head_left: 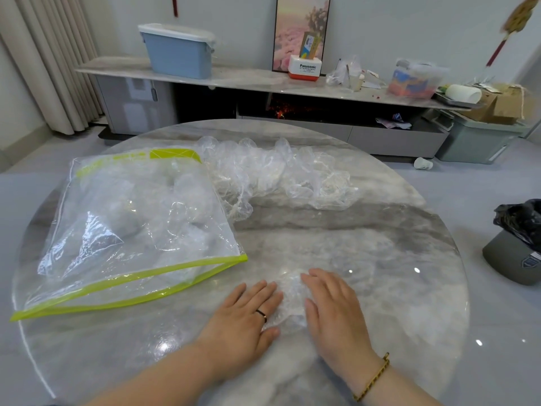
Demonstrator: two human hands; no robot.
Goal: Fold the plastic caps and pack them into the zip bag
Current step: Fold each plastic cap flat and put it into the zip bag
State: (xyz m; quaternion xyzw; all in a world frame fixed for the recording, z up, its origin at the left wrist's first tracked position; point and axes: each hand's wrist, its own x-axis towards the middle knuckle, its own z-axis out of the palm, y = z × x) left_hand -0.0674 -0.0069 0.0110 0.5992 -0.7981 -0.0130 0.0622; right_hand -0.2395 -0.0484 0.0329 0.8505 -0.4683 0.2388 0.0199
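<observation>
Clear crumpled plastic cap (291,300) lies at bench (380,218) near edge, between flat left hand (248,315) and right hand (333,309); fingers straight, pressing it. Green-trimmed clear zip bag (131,230) lies left, nearer left hand.

Your table (380,230) is grey-and-white marble with darker streaks across it. The zip bag (131,230) by the table's left edge is clear with lime-green trim. The caps (278,174) piled toward the far edge are see-through, whitish where they bunch up. The ring (262,314) on your left hand (243,317) is dark; the bracelet (373,378) on your right wrist is a gold-and-black braid. Back on the shelf (248,80), the box (178,54) is pale blue with a white lid, and the bin liner (521,221) off the table's right edge is black.
</observation>
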